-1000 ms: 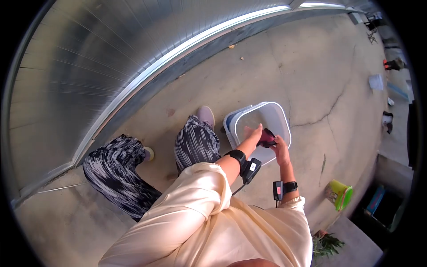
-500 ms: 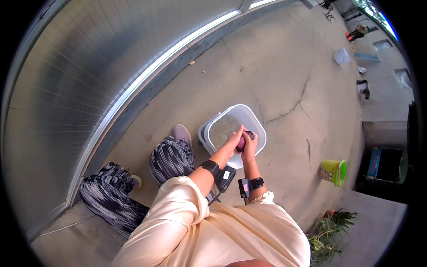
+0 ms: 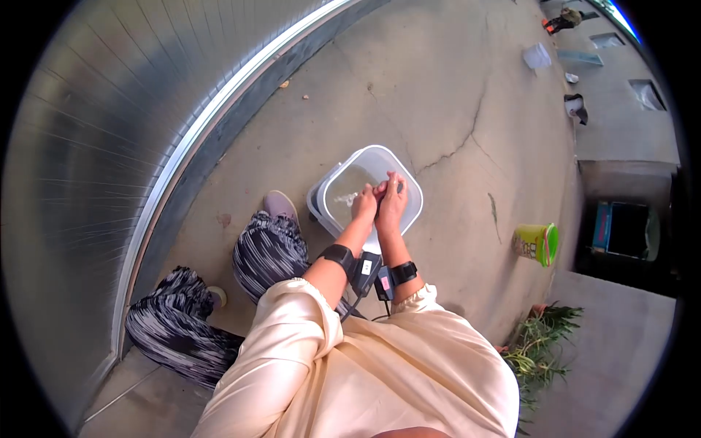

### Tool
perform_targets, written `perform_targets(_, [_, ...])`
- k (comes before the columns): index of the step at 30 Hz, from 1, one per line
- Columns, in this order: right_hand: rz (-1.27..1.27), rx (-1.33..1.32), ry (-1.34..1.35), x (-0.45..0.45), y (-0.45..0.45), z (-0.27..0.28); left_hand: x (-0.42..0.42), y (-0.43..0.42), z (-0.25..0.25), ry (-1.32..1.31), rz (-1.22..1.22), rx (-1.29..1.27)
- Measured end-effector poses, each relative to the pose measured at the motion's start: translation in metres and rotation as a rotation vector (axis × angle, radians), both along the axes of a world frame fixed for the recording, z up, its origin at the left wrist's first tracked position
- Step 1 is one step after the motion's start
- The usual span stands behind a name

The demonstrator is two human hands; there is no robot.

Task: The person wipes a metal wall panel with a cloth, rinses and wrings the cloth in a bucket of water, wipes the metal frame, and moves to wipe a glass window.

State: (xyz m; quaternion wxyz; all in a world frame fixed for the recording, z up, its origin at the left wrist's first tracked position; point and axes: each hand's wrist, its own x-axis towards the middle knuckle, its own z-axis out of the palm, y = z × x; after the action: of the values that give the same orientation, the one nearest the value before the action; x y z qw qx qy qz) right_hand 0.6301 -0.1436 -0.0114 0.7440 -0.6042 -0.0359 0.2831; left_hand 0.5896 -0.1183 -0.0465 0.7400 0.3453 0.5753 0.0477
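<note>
My left hand (image 3: pixel 364 204) and my right hand (image 3: pixel 393 198) are close together over a white plastic tub (image 3: pixel 417 212). Both are closed, with their fingers curled inward. Only a dark bit of a small maroon-and-black thing (image 3: pixel 380 196) shows between them, and I cannot make out its kind. The tub looks square with rounded corners, and clear water (image 3: pixel 349 182) with a bright ripple shows inside it, left of my hands. Each forearm wears a black strap with a small box on it.
Patterned trouser legs (image 3: pixel 270 244) and a shoe (image 3: pixel 280 205) are left of the tub. A yellow-green bucket (image 3: pixel 535 243) stands to the right, with plants (image 3: pixel 544 343) nearer. A ribbed metal wall (image 3: pixel 109 146) runs along the left. Farther off are a white container (image 3: pixel 537 56) and a dark opening (image 3: pixel 621 230).
My hands have turned and closed in, so the maroon thing, plainly seen before, is mostly covered. A bright ripple now shows on the water. The whole view has shifted a little.
</note>
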Motion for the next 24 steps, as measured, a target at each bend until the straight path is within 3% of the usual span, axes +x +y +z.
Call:
perform_targets(11, [-0.059,-0.020,-0.010,-0.005,0.017,0.014,0.003,0.004,0.000,0.099,-0.029,0.249])
perform_targets(15, [-0.062,-0.008,-0.016,-0.005,0.018,0.015,0.004,0.006,0.006,0.081,0.024,0.178])
perform_targets(24, [-0.047,-0.063,-0.105,-0.005,0.016,0.023,0.003,0.008,0.018,0.133,-0.093,0.269])
